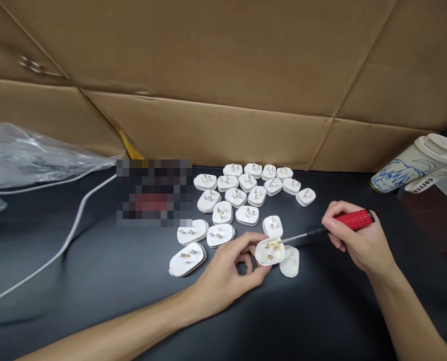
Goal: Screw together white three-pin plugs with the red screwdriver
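My left hand (233,268) grips an opened white plug housing (263,255) between thumb and fingers, its hollow side with brass contacts facing up. In my right hand (353,235) is a screwdriver (353,219) with a red and black handle, held like a pen. Its thin metal shaft points left, and the tip is at the brass parts inside the housing; whether it touches a screw I cannot tell. Just right of the housing lies a loose white plug cover (290,263). Behind it rests a white three-pin plug (273,226), pins up.
Several more white plugs (236,197) lie pins up on the dark table (106,301). A white cable (75,225) and clear plastic bag (38,155) are at the left, near a pixelated patch. Cardboard (223,125) stands behind. A coffee cup (407,165) stands at the right.
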`<state>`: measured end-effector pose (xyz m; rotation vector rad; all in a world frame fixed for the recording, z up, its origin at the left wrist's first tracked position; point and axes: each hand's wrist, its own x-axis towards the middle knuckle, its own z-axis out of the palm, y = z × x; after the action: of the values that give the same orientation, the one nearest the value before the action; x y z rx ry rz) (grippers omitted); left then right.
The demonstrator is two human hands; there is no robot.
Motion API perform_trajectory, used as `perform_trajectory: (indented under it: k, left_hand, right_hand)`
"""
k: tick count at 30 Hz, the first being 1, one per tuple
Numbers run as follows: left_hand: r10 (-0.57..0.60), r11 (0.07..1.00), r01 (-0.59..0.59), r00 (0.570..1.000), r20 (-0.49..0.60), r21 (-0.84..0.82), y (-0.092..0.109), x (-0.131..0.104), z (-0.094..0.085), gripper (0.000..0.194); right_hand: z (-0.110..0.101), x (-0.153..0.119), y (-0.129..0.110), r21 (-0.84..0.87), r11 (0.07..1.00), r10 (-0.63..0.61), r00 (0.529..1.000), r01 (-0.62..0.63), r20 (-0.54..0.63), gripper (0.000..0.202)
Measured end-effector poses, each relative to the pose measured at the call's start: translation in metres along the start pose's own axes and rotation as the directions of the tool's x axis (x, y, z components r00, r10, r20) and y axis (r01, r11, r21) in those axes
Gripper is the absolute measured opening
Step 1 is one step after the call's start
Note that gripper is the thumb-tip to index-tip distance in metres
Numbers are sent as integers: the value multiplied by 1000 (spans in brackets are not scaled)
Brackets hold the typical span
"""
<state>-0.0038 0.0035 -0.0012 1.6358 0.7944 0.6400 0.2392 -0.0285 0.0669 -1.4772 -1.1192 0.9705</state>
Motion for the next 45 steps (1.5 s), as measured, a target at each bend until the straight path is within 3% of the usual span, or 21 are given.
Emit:
perform_trajectory:
  k: [6, 10, 18, 25, 34, 45]
  left_hand:
    - [113, 984, -101, 991, -77, 149, 0, -1, -2, 29]
    - [158, 983, -151, 985, -66, 106, 2, 0, -1, 31]
    - [64, 998, -65, 997, -32, -25, -1, -1, 2, 39]
    - [183, 982, -185, 981, -64, -30, -5, -3, 1, 21]
    - [245, 969, -245, 969, 31, 10, 1, -2, -1, 44]
    - [214, 976, -215, 976, 35, 32, -1, -2, 0, 45]
  right_hand:
    - [-3, 2, 3, 168, 985, -24, 1000, 23, 6, 23]
    - [0, 5, 5, 234, 972, -4, 1000, 1, 14, 22]
    - [7, 5, 8, 271, 960, 50, 997, -64, 55, 24]
    - [6, 8, 6, 323, 945, 65, 998, -57, -13, 23]
    - [8, 7, 9, 306, 947, 108, 994, -102, -2, 24]
    - [5, 7, 11, 282, 955, 105, 994, -92, -31, 22]
